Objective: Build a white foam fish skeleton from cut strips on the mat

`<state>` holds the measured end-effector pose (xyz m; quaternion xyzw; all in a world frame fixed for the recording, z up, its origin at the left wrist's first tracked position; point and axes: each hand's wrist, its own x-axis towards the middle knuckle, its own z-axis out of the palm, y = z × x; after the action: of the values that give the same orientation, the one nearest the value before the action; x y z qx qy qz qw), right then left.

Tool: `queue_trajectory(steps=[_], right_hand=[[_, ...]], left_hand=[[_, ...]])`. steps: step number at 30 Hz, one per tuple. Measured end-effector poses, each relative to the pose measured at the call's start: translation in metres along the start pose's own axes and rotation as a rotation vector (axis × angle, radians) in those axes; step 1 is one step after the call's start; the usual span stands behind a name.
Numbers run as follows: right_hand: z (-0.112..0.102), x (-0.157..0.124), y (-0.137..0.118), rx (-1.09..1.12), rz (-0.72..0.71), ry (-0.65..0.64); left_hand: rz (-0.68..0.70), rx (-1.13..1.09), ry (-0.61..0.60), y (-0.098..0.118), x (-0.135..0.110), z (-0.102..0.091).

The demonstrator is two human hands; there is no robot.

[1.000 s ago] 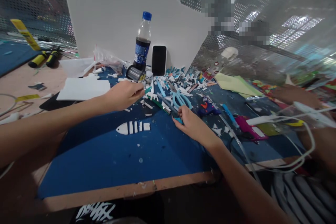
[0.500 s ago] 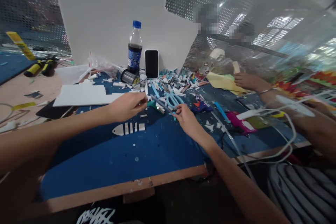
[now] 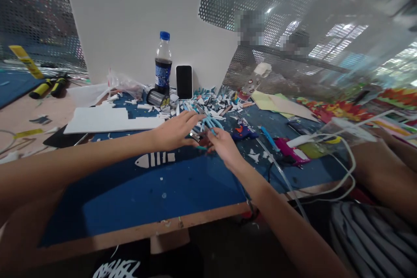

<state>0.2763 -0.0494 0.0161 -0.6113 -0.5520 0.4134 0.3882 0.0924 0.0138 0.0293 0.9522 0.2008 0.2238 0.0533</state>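
Note:
My left hand (image 3: 176, 130) reaches over the loose scraps, its fingers stretched forward and the thumb apart below them. Close beside it, my right hand (image 3: 224, 147) is closed in a pinch around something small and dark that I cannot make out. Part of a green item shows between the hands, mostly hidden. Light blue-handled scissors (image 3: 213, 122) lie just behind my right fingers. Below my left wrist, a row of white cut pieces (image 3: 143, 160), a pointed one with a hole and several strips, lies on the blue mat (image 3: 137, 200).
Behind are a cola bottle (image 3: 163, 69), a tipped spool (image 3: 157, 97), a black-screened device (image 3: 184, 81) and a scrap heap (image 3: 224, 100). A white foam board (image 3: 94, 120) lies left. Rightward are a magenta glue gun (image 3: 291, 152), its cable, and another person's arm (image 3: 374, 165).
My left hand has moved right and its fingers have opened out. The grey stick in my right hand no longer shows. The other person's hand has withdrawn from the yellow paper.

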Motion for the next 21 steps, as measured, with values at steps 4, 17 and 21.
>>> queue_trajectory(steps=[4,17,21], right_hand=[[0.016,0.007,-0.009,0.246,0.089,0.047],[0.006,-0.007,-0.020,0.512,0.214,-0.056],[-0.012,-0.014,-0.012,0.465,0.176,-0.013]], left_hand=[[-0.006,-0.067,0.054,-0.002,0.008,0.018],[0.070,-0.205,0.023,-0.011,0.015,0.025],[0.008,-0.227,0.048,-0.013,0.011,0.012]])
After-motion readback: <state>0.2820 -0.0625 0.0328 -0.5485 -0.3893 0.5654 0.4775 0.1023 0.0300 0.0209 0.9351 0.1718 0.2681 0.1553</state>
